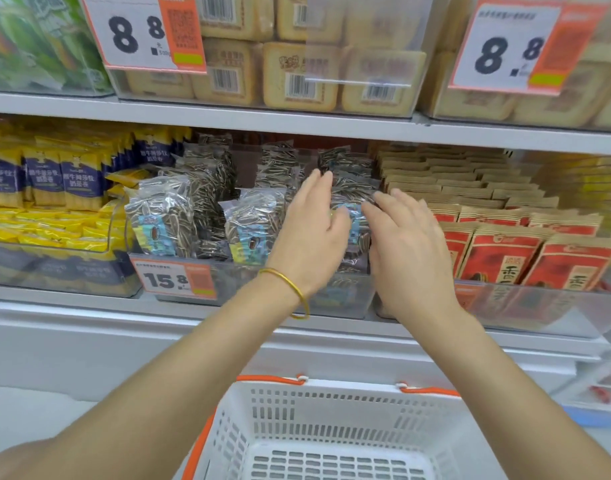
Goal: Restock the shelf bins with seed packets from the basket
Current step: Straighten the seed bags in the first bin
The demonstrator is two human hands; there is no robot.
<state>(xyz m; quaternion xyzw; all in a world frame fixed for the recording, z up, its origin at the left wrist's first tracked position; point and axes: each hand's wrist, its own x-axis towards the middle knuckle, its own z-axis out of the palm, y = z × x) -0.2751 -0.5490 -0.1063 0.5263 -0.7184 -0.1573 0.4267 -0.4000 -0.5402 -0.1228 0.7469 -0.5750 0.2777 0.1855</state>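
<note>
A shop, probably a grocery: white shelves (pixel 227 116) carry clear bins (pixel 349 301) crammed with bagged snacks (pixel 501 261). Barcoded packs (pixel 297 81) sit above the fingers (pixel 317 184), an 8.8 price tag (pixel 137 32) higher left, a 15.8 price tag (pixel 174 279) below left, a shopping basket (pixel 349 385) beneath.

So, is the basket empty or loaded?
Empty where visible: the white basket shows bare slotted floor and walls; its near end is cut off.

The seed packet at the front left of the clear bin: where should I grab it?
Pinch the seed packet by its top edge, from above. It stands upright, its top clear of the bin wall, its bottom tucked behind it.
</note>
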